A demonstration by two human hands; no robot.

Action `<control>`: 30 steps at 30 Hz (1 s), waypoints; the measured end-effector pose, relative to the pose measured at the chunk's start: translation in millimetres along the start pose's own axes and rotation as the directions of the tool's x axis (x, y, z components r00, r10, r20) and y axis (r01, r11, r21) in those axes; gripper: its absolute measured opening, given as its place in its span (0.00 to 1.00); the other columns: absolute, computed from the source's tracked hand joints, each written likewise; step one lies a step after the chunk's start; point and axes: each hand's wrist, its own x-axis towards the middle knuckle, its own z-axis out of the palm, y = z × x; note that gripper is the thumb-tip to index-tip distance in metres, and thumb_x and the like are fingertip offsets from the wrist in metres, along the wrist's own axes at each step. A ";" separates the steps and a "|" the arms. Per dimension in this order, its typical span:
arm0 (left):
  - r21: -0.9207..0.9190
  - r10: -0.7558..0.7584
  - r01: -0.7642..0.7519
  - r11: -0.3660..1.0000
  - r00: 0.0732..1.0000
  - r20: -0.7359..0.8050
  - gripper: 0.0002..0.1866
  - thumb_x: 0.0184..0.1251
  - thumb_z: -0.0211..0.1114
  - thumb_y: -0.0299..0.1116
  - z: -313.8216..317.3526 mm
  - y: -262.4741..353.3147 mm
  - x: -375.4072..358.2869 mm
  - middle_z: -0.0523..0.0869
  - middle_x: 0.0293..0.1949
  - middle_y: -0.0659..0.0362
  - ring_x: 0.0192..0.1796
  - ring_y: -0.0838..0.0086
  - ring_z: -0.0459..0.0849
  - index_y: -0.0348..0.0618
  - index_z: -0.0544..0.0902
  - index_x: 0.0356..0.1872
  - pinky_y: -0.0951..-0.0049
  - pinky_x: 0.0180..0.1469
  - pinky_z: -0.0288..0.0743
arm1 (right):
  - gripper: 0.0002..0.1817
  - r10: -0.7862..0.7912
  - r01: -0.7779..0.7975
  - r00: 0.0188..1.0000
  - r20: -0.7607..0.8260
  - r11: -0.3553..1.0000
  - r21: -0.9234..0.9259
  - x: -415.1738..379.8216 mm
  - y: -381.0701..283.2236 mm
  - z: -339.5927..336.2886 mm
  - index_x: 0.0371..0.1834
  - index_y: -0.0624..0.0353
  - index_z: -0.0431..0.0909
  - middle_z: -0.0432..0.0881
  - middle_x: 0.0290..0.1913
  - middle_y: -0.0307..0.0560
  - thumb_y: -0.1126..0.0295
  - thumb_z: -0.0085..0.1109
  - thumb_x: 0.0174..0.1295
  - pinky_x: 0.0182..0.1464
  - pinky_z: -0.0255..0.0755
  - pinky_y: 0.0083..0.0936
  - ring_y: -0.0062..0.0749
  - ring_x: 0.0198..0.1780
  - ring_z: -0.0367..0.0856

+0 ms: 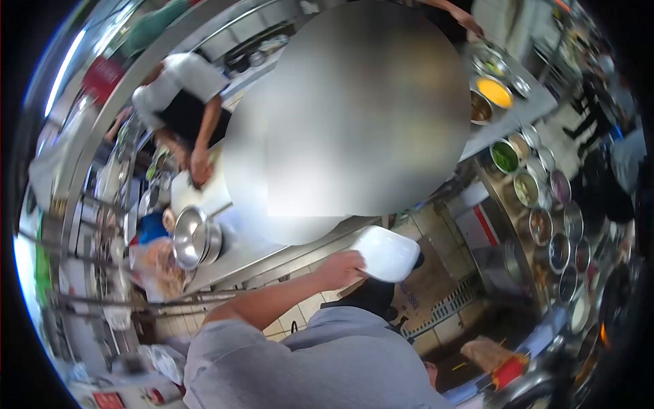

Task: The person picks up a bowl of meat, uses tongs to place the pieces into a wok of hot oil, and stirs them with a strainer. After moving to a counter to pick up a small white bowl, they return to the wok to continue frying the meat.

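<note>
My left hand point(340, 269) reaches out from the grey sleeve, its fingers closed on the near left edge of a white, rounded-corner dish point(390, 254). The dish is over the floor, beside the steel counter's edge, and nothing shows on its visible surface. Of my right side only a sliver of skin point(432, 374) shows beside the shirt; the fingers are hidden.
Across the steel counter point(255, 249), a person in a dark apron point(187, 112) works at a white board point(204, 191). Steel bowls point(192, 235) stand nearby. On the right are several food containers point(505, 156) and a floor drain point(443, 307). A large blur hides the centre.
</note>
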 end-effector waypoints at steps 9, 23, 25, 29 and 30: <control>0.293 -0.411 0.685 0.667 0.667 -0.621 0.04 0.59 0.58 0.34 -114.2 -129.7 -112.0 0.79 0.34 0.54 0.39 0.57 0.80 0.47 0.76 0.33 0.55 0.39 0.70 | 0.04 -0.096 0.149 0.976 0.196 0.950 -0.274 71.2 -97.5 11.1 0.32 0.55 0.72 0.72 0.21 0.40 0.69 0.48 0.59 0.16 0.61 0.23 0.26 0.17 0.69; -0.004 -0.481 0.544 0.839 0.738 -0.473 0.13 0.56 0.60 0.29 -134.9 -118.3 -74.6 0.75 0.47 0.58 0.46 0.59 0.79 0.53 0.78 0.44 0.63 0.49 0.73 | 0.09 -0.171 0.158 0.985 0.003 0.902 -0.402 26.6 -87.1 124.6 0.39 0.55 0.73 0.74 0.27 0.41 0.64 0.49 0.61 0.22 0.65 0.26 0.28 0.24 0.72; 0.144 -0.238 0.258 0.955 0.961 -0.139 0.12 0.60 0.58 0.32 -95.0 -115.7 -85.9 0.74 0.47 0.56 0.48 0.58 0.77 0.54 0.77 0.45 0.63 0.50 0.72 | 0.09 -0.172 0.159 0.985 0.003 0.902 -0.402 19.3 -73.7 143.7 0.39 0.56 0.73 0.75 0.27 0.42 0.64 0.49 0.61 0.23 0.66 0.26 0.28 0.24 0.73; 0.064 -0.149 0.139 0.988 0.969 0.198 0.10 0.61 0.57 0.35 -65.1 -92.9 -103.6 0.71 0.49 0.55 0.48 0.58 0.76 0.54 0.78 0.43 0.61 0.51 0.70 | 0.09 -0.163 0.160 0.986 0.027 0.895 -0.417 17.1 -45.9 176.6 0.39 0.57 0.74 0.76 0.28 0.43 0.65 0.49 0.61 0.25 0.68 0.27 0.30 0.25 0.74; 0.062 -0.158 0.148 0.987 0.962 0.222 0.09 0.62 0.57 0.36 -64.2 -93.7 -104.1 0.71 0.50 0.55 0.48 0.59 0.76 0.53 0.78 0.43 0.60 0.51 0.70 | 0.09 -0.161 0.157 0.987 0.026 0.888 -0.432 13.7 -44.4 183.7 0.39 0.58 0.74 0.76 0.28 0.43 0.65 0.49 0.61 0.25 0.68 0.28 0.30 0.26 0.74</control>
